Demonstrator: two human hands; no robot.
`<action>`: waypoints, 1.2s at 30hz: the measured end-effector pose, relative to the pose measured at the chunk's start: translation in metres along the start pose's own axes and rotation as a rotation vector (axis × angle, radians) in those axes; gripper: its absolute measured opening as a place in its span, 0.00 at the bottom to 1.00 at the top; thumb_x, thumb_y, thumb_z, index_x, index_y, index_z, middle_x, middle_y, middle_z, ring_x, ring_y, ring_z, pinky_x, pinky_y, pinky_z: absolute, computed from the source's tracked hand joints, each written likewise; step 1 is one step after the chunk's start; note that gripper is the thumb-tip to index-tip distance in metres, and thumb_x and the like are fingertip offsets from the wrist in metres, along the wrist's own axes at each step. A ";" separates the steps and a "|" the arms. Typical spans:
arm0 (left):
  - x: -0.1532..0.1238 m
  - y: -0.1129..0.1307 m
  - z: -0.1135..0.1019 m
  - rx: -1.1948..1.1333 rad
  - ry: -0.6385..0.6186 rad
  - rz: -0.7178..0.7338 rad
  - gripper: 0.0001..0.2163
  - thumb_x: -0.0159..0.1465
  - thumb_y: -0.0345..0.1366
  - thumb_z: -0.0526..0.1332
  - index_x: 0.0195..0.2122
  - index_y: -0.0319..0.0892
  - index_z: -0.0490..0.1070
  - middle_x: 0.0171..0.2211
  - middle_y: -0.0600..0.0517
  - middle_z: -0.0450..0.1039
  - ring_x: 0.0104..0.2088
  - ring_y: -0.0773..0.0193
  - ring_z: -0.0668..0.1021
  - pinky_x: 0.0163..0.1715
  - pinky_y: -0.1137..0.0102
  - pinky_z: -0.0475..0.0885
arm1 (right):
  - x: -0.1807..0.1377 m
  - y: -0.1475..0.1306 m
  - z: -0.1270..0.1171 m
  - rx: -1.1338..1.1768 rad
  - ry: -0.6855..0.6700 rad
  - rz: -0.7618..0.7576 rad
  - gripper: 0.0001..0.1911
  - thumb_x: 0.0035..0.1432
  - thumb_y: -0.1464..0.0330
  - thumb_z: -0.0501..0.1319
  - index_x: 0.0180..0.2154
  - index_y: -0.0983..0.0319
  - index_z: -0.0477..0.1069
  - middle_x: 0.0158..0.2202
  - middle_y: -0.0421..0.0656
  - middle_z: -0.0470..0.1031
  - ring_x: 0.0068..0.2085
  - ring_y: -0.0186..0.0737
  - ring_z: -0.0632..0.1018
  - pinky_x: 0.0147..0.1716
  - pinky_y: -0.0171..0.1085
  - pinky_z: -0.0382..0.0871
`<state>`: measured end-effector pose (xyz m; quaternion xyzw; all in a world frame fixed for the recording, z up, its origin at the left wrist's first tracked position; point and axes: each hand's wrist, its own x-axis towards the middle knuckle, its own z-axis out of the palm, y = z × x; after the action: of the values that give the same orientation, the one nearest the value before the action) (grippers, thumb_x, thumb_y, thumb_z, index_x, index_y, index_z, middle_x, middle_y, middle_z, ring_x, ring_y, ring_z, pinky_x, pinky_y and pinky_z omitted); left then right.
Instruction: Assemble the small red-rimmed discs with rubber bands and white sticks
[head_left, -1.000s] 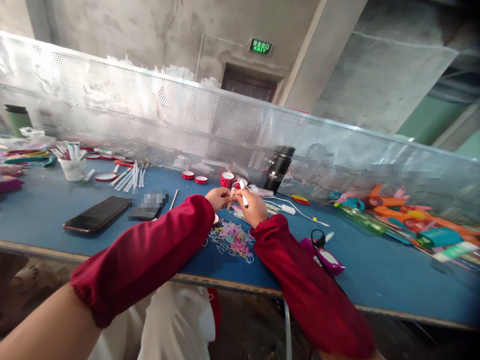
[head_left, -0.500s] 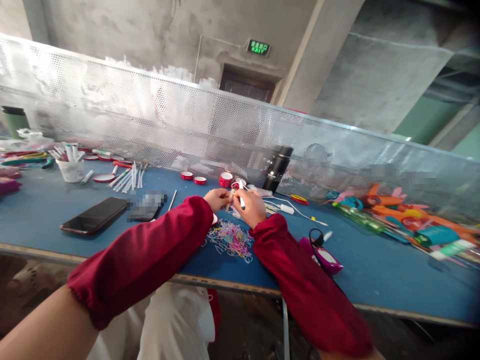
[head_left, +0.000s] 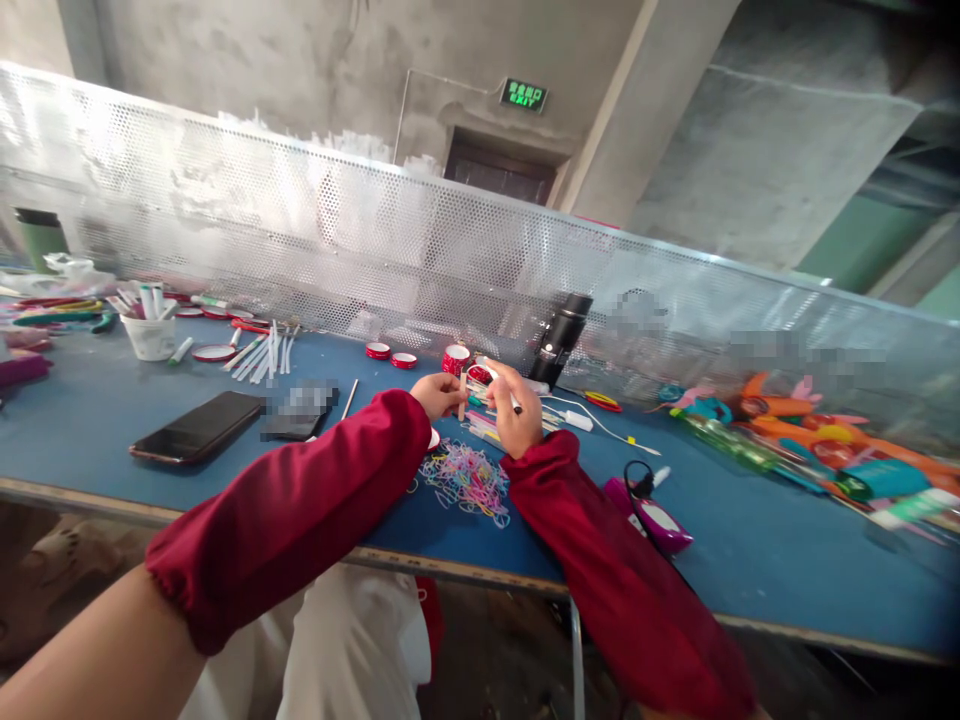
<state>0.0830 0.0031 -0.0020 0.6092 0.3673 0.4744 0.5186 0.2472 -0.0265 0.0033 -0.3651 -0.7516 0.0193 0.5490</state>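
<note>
My left hand (head_left: 440, 395) is closed, its fingertips pinching a small flat wooden stick (head_left: 463, 393) held upright. Just to its right, my right hand (head_left: 519, 412) is curled around a slim white marker, mostly hidden by the fingers, with its dark end (head_left: 517, 406) showing. A gap separates the two hands. Below them lies a loose heap of thin pastel rubber bands (head_left: 472, 482). Several thin coloured sticks (head_left: 484, 428) lie on the table under and between the hands.
On the blue table (head_left: 420, 525) are a phone (head_left: 196, 428), red tape rolls (head_left: 455, 358), a cup of markers (head_left: 152, 338), white strips (head_left: 262, 355), a black bottle (head_left: 562, 340), a white cable (head_left: 600, 425), a purple device (head_left: 664, 525) and colourful toys (head_left: 817, 435). A perforated metal panel (head_left: 360, 240) stands behind.
My right hand has moved slightly right, away from the left hand, and turned with the marker. The left hand keeps its pinch on the wooden stick. The view has shifted slightly.
</note>
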 end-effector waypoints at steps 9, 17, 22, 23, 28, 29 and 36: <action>-0.002 0.002 -0.001 0.002 -0.009 -0.016 0.06 0.57 0.26 0.65 0.35 0.39 0.70 0.24 0.55 0.74 0.21 0.71 0.74 0.21 0.76 0.63 | -0.003 -0.003 0.003 0.082 0.055 0.036 0.07 0.61 0.61 0.58 0.34 0.57 0.68 0.30 0.42 0.77 0.32 0.43 0.79 0.35 0.42 0.74; -0.001 0.001 -0.001 0.028 -0.021 -0.003 0.05 0.60 0.24 0.61 0.36 0.38 0.69 0.24 0.56 0.73 0.21 0.72 0.73 0.19 0.77 0.61 | -0.003 -0.005 0.004 0.122 0.069 0.037 0.07 0.62 0.63 0.58 0.32 0.58 0.69 0.28 0.40 0.78 0.30 0.41 0.78 0.32 0.39 0.73; 0.000 -0.001 -0.001 0.043 -0.020 0.003 0.05 0.60 0.24 0.61 0.37 0.37 0.69 0.24 0.56 0.72 0.20 0.73 0.72 0.20 0.78 0.62 | -0.004 0.000 0.006 0.114 0.058 0.048 0.07 0.62 0.63 0.59 0.32 0.57 0.69 0.28 0.39 0.78 0.29 0.40 0.78 0.31 0.38 0.73; 0.001 -0.002 -0.002 0.049 -0.020 0.010 0.05 0.60 0.24 0.61 0.37 0.37 0.69 0.24 0.56 0.72 0.20 0.73 0.72 0.20 0.78 0.62 | -0.004 0.000 0.006 0.114 0.056 0.046 0.07 0.62 0.63 0.59 0.32 0.57 0.69 0.28 0.39 0.78 0.28 0.39 0.78 0.31 0.38 0.73; 0.003 -0.004 -0.005 0.078 -0.029 0.048 0.05 0.59 0.24 0.61 0.37 0.37 0.70 0.23 0.56 0.72 0.19 0.73 0.71 0.21 0.77 0.63 | -0.004 0.000 0.007 0.123 0.071 0.047 0.06 0.62 0.64 0.59 0.32 0.58 0.69 0.28 0.39 0.79 0.28 0.39 0.78 0.31 0.37 0.72; 0.004 -0.005 -0.005 0.085 -0.029 0.053 0.05 0.59 0.24 0.61 0.37 0.37 0.70 0.23 0.56 0.72 0.19 0.73 0.71 0.21 0.77 0.63 | -0.004 0.000 0.007 0.124 0.073 0.049 0.06 0.62 0.64 0.59 0.32 0.58 0.69 0.28 0.39 0.79 0.28 0.39 0.78 0.31 0.37 0.72; 0.007 -0.009 -0.008 0.148 -0.011 0.079 0.07 0.56 0.24 0.64 0.35 0.36 0.72 0.22 0.57 0.70 0.21 0.72 0.72 0.24 0.75 0.66 | -0.002 -0.001 0.005 0.112 0.098 0.026 0.06 0.62 0.65 0.59 0.31 0.58 0.68 0.27 0.39 0.78 0.29 0.39 0.78 0.31 0.37 0.72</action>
<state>0.0776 0.0140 -0.0093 0.6623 0.3741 0.4630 0.4550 0.2429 -0.0270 0.0002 -0.3438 -0.7167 0.0505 0.6047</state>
